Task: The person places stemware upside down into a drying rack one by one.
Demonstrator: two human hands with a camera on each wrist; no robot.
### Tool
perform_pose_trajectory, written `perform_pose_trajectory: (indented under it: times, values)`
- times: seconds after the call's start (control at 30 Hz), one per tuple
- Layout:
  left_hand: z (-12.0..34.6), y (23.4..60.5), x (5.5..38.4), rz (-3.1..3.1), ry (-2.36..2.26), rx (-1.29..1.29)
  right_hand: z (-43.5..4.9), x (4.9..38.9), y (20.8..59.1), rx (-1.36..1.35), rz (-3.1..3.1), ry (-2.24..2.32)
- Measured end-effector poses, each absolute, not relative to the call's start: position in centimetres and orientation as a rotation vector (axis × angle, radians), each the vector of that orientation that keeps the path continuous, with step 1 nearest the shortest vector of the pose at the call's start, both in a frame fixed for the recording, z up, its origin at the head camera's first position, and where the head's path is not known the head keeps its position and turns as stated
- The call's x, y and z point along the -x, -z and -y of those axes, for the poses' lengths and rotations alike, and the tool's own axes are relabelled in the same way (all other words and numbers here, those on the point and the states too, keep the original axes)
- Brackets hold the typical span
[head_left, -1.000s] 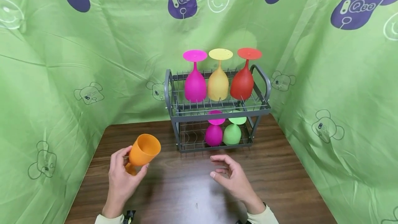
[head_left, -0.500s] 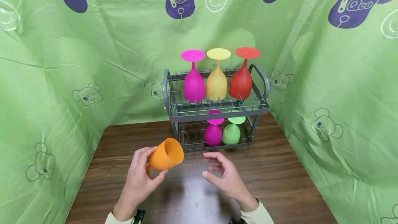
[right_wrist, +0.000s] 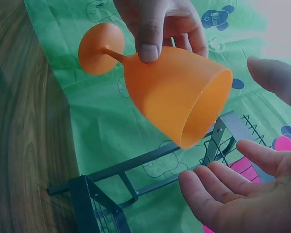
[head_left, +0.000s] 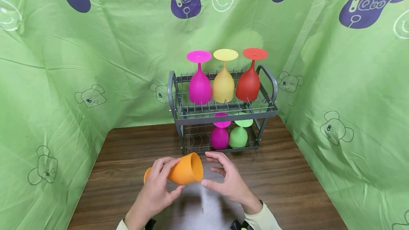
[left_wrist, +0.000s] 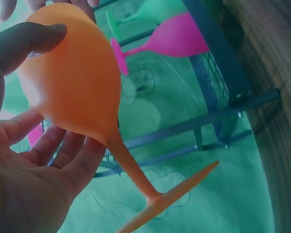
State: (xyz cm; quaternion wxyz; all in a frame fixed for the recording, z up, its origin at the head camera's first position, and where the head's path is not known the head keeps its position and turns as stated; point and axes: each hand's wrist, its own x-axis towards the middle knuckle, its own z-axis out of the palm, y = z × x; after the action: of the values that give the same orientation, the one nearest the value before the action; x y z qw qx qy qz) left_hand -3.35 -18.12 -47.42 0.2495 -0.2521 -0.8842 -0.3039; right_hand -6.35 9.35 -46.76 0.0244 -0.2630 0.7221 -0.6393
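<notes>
An orange plastic wine glass [head_left: 182, 171] lies tilted on its side in the air over the table, its mouth facing right. My left hand [head_left: 154, 191] grips it by the bowl, thumb on one side and fingers on the other. In the left wrist view the stem and flat foot of the orange wine glass [left_wrist: 77, 87] stick out past the fingers. Just right of the rim is my right hand [head_left: 230, 184], fingers loosely bent and spread from the thumb, holding nothing. The right wrist view shows a gap between this right hand [right_wrist: 242, 194] and the rim.
Behind the hands stands a grey two-tier dish rack [head_left: 223, 119]. Upside down on top are magenta [head_left: 199, 89], yellow [head_left: 223, 89] and red [head_left: 247, 88] wine glasses; below, magenta [head_left: 219, 138] and green [head_left: 238, 137] ones. Green cloth [head_left: 127, 63] walls surround the wooden table [head_left: 121, 144].
My left hand has carried the orange wine glass rightward and tipped it from nearly upright to almost level. My right hand has shifted slightly left, closer to its rim. The rack's glasses are unchanged.
</notes>
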Motion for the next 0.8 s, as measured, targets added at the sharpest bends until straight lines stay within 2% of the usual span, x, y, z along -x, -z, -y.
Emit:
perform_pose_trajectory:
  times: [0.8]
  values:
    - [15.8, 47.9, 2.4, 2.518, 0.689, 0.817, -9.5, 5.6, 48.5, 0.701, -2.156, 1.965]
